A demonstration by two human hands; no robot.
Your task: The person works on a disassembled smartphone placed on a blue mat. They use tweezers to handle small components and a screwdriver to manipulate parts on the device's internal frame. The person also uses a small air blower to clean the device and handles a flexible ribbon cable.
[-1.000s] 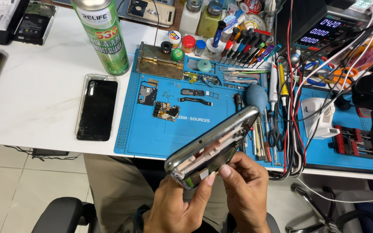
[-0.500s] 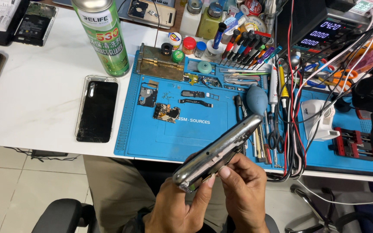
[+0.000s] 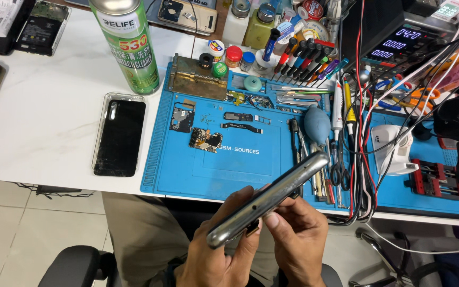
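In the lower middle of the frame, both hands are holding a silver phone frame (image 3: pixel 268 199) edge-on to the camera. Its long axis is running diagonally, from the lower left near the person's lap up to the right, where its far end is overlapping the front edge of the blue repair mat (image 3: pixel 229 165).

The left hand (image 3: pixel 221 250) is cradling the lower half of the frame from beneath, its fingers curled up around the near edge and closed on it. The right hand (image 3: pixel 298 234) is sitting just to the right and slightly below, with thumb and forefinger pinched narrowly together at the frame's underside, touching a small dark part (image 3: pixel 252 228) that is sticking out there. The right hand's fingertips are therefore lying directly below the middle of the frame, and that hand is the nearer one to the dark part.

What the dark part is cannot be made out; it could be a tray or a flex piece. The frame's inner face is turned away and hidden. The wrists are being cut off by the bottom edge.

On the mat, small circuit boards (image 3: pixel 205 139) are lying well apart from the hands, and a black phone screen (image 3: pixel 119 136) is resting on the white table (image 3: pixel 43 117) at the left.
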